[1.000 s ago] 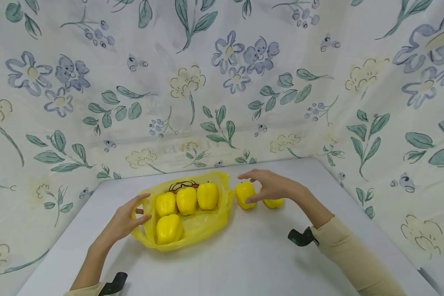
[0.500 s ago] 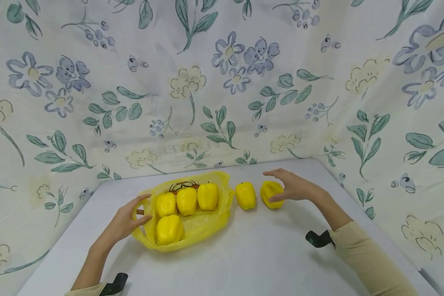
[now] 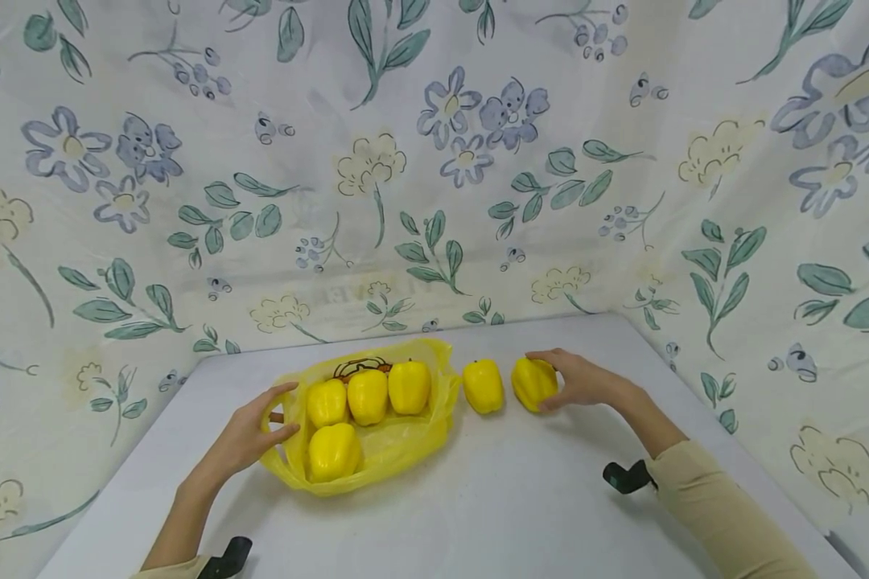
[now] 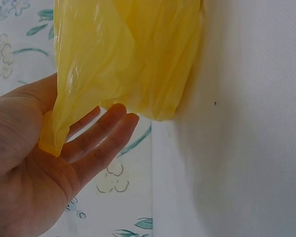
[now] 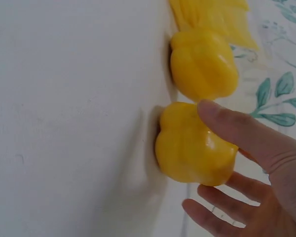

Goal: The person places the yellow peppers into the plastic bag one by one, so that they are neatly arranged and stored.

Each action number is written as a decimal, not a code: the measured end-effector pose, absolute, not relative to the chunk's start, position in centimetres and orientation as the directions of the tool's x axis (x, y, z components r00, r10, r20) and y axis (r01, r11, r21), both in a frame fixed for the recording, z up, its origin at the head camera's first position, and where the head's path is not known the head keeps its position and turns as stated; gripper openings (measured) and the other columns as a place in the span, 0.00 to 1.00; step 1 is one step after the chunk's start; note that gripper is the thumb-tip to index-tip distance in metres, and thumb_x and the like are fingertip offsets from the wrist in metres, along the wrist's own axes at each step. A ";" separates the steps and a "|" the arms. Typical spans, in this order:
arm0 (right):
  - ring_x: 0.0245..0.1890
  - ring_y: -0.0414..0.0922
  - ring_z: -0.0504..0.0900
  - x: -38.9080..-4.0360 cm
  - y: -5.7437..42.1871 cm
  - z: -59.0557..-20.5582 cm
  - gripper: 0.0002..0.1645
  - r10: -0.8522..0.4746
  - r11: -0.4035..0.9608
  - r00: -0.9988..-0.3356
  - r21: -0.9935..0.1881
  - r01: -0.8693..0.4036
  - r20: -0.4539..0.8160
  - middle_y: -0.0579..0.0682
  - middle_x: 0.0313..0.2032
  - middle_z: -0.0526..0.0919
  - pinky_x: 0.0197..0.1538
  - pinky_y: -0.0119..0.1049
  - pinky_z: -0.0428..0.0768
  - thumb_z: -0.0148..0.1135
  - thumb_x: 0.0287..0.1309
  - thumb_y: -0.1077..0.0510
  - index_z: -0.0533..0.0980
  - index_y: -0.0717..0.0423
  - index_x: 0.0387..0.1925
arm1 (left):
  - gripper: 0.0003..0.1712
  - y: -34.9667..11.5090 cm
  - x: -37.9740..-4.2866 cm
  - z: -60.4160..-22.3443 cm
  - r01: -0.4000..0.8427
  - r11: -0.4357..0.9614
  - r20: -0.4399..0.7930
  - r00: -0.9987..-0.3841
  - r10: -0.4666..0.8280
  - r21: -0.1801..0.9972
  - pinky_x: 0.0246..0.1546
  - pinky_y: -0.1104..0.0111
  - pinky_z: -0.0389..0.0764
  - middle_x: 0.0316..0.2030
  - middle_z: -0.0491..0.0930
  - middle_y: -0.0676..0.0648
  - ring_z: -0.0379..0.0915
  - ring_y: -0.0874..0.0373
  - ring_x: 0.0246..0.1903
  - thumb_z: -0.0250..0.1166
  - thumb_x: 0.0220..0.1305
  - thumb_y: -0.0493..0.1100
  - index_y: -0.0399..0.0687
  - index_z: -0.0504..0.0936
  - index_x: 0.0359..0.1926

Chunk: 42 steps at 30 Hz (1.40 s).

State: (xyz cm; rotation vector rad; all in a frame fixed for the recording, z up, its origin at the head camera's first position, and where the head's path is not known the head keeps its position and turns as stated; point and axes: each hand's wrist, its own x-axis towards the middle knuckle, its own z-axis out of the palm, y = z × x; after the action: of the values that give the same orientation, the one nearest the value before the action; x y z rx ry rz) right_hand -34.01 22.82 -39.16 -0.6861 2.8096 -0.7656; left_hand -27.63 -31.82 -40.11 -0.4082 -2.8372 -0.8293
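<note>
My left hand [image 3: 249, 438] is at the left end of a yellow plastic bag [image 3: 405, 458], thumb and fingers spread apart at its handle. In the left wrist view, a flap of the bag [image 4: 123, 54] hangs into the palm and hides the thumb. Several yellow bell peppers [image 3: 367, 397] rest inside the bag's open mouth. On the right, my right hand [image 3: 582, 382] holds a yellow bell pepper [image 3: 533, 386] on the table, thumb on one side and fingers curled round the other. Another yellow bell pepper [image 3: 483, 387] stands between that one and the bag.
The white table [image 3: 507, 498] runs back to a floral curtain [image 3: 434, 201], which also hangs along both sides. Dark wrist cameras stick out from both sleeves, the right one [image 3: 626, 478] above the table.
My right hand has moved right, past the nearer loose bell pepper, then down onto the farther one, closing its fingers round it. The left hand and the bag have stayed in place.
</note>
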 end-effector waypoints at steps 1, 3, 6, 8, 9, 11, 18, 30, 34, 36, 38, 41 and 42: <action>0.69 0.60 0.65 -34.0 22.8 -39.3 0.53 -0.467 0.765 -0.884 -0.512 -0.392 -0.022 0.60 0.70 0.65 0.70 0.61 0.66 0.77 0.48 0.50 0.60 0.53 0.72 | 0.40 -31.8 -27.6 -40.1 0.301 0.809 0.222 -0.951 0.216 0.505 0.38 0.61 0.88 0.66 0.67 0.31 0.80 0.40 0.49 0.69 0.61 0.44 0.48 0.63 0.71; 0.68 0.60 0.66 -34.1 22.7 -39.6 0.53 -0.463 0.770 -0.886 -0.501 -0.395 -0.014 0.61 0.69 0.66 0.69 0.60 0.67 0.77 0.48 0.51 0.60 0.53 0.72 | 0.40 -31.9 -27.6 -40.2 0.302 0.808 0.219 -0.951 0.218 0.506 0.38 0.62 0.88 0.66 0.67 0.31 0.80 0.40 0.49 0.69 0.61 0.44 0.48 0.63 0.71; 0.65 0.58 0.69 -34.2 22.6 -39.8 0.52 -0.449 0.783 -0.893 -0.487 -0.388 -0.009 0.61 0.68 0.67 0.68 0.59 0.69 0.77 0.48 0.52 0.61 0.54 0.72 | 0.40 -31.9 -27.6 -40.2 0.302 0.809 0.219 -0.951 0.219 0.504 0.38 0.62 0.88 0.65 0.68 0.31 0.80 0.41 0.49 0.69 0.61 0.45 0.48 0.63 0.71; 0.63 0.58 0.71 -34.1 22.5 -39.9 0.51 -0.443 0.790 -0.897 -0.476 -0.387 -0.006 0.62 0.67 0.68 0.67 0.59 0.70 0.76 0.48 0.53 0.61 0.54 0.72 | 0.40 -31.9 -27.5 -40.2 0.304 0.810 0.219 -0.950 0.221 0.501 0.38 0.62 0.88 0.65 0.68 0.31 0.80 0.41 0.49 0.69 0.61 0.45 0.49 0.63 0.71; 0.63 0.57 0.71 -34.1 22.4 -39.9 0.51 -0.440 0.792 -0.898 -0.475 -0.385 -0.006 0.62 0.66 0.69 0.67 0.59 0.70 0.76 0.48 0.53 0.61 0.55 0.71 | 0.40 -31.9 -27.5 -40.2 0.303 0.811 0.220 -0.950 0.220 0.500 0.38 0.62 0.88 0.65 0.69 0.31 0.80 0.41 0.49 0.69 0.61 0.45 0.49 0.63 0.71; 0.62 0.57 0.72 -34.0 22.3 -39.9 0.51 -0.437 0.795 -0.899 -0.470 -0.385 -0.003 0.61 0.66 0.69 0.67 0.58 0.71 0.76 0.48 0.53 0.61 0.55 0.71 | 0.40 -31.9 -27.5 -40.2 0.305 0.812 0.222 -0.950 0.221 0.497 0.38 0.62 0.88 0.65 0.68 0.31 0.80 0.41 0.48 0.69 0.61 0.45 0.49 0.63 0.71; 0.62 0.58 0.71 -33.8 22.0 -39.9 0.51 -0.435 0.792 -0.900 -0.469 -0.390 0.013 0.62 0.66 0.69 0.67 0.59 0.70 0.77 0.48 0.55 0.61 0.57 0.71 | 0.40 -31.9 -27.5 -40.0 0.320 0.812 0.240 -0.944 0.227 0.489 0.38 0.62 0.88 0.66 0.68 0.32 0.80 0.41 0.48 0.70 0.61 0.43 0.48 0.63 0.71; 0.61 0.57 0.72 -34.1 22.1 -39.8 0.51 -0.442 0.798 -0.897 -0.451 -0.400 0.015 0.61 0.64 0.70 0.67 0.58 0.71 0.76 0.48 0.54 0.61 0.56 0.71 | 0.40 -32.0 -27.5 -40.1 0.317 0.816 0.248 -0.944 0.220 0.483 0.38 0.61 0.88 0.66 0.68 0.32 0.80 0.40 0.48 0.70 0.60 0.43 0.48 0.64 0.71; 0.59 0.55 0.73 -34.2 22.3 -39.7 0.51 -0.451 0.799 -0.893 -0.440 -0.409 0.012 0.60 0.63 0.71 0.66 0.57 0.72 0.76 0.49 0.52 0.62 0.56 0.71 | 0.40 -31.9 -27.5 -40.1 0.313 0.819 0.245 -0.945 0.217 0.480 0.38 0.61 0.88 0.66 0.68 0.32 0.80 0.41 0.48 0.70 0.60 0.43 0.48 0.64 0.71; 0.59 0.54 0.74 -34.3 22.5 -39.6 0.50 -0.459 0.797 -0.888 -0.435 -0.419 0.016 0.61 0.62 0.72 0.66 0.56 0.73 0.76 0.49 0.51 0.62 0.56 0.70 | 0.39 -31.9 -27.6 -40.1 0.311 0.821 0.246 -0.945 0.215 0.478 0.39 0.61 0.88 0.66 0.68 0.32 0.81 0.41 0.48 0.70 0.60 0.42 0.48 0.64 0.71; 0.58 0.54 0.74 -34.4 22.7 -39.4 0.50 -0.466 0.791 -0.884 -0.436 -0.429 0.025 0.61 0.62 0.72 0.65 0.56 0.74 0.76 0.48 0.51 0.63 0.57 0.70 | 0.39 -31.9 -27.6 -40.1 0.313 0.822 0.248 -0.944 0.216 0.476 0.39 0.61 0.88 0.66 0.68 0.32 0.81 0.41 0.48 0.70 0.60 0.42 0.48 0.64 0.71; 0.57 0.54 0.74 -34.4 23.0 -39.0 0.50 -0.469 0.784 -0.883 -0.444 -0.434 0.035 0.61 0.62 0.72 0.64 0.56 0.75 0.76 0.48 0.51 0.63 0.57 0.70 | 0.39 -31.9 -27.6 -40.0 0.312 0.821 0.247 -0.945 0.215 0.478 0.39 0.61 0.88 0.66 0.68 0.32 0.81 0.41 0.48 0.70 0.60 0.40 0.48 0.64 0.70; 0.57 0.54 0.74 -34.4 23.1 -38.8 0.50 -0.469 0.781 -0.882 -0.448 -0.435 0.039 0.61 0.62 0.72 0.64 0.56 0.75 0.76 0.48 0.50 0.63 0.57 0.70 | 0.39 -31.9 -27.6 -40.0 0.312 0.821 0.245 -0.945 0.216 0.478 0.39 0.62 0.88 0.66 0.68 0.32 0.81 0.41 0.48 0.70 0.60 0.41 0.48 0.64 0.70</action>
State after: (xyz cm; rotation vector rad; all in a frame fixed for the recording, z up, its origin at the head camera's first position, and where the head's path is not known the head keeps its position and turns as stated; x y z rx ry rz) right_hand -34.45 23.05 -38.81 -0.7356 2.8941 -0.6991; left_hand -27.60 -31.90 -40.01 -0.4129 -2.8238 -0.7874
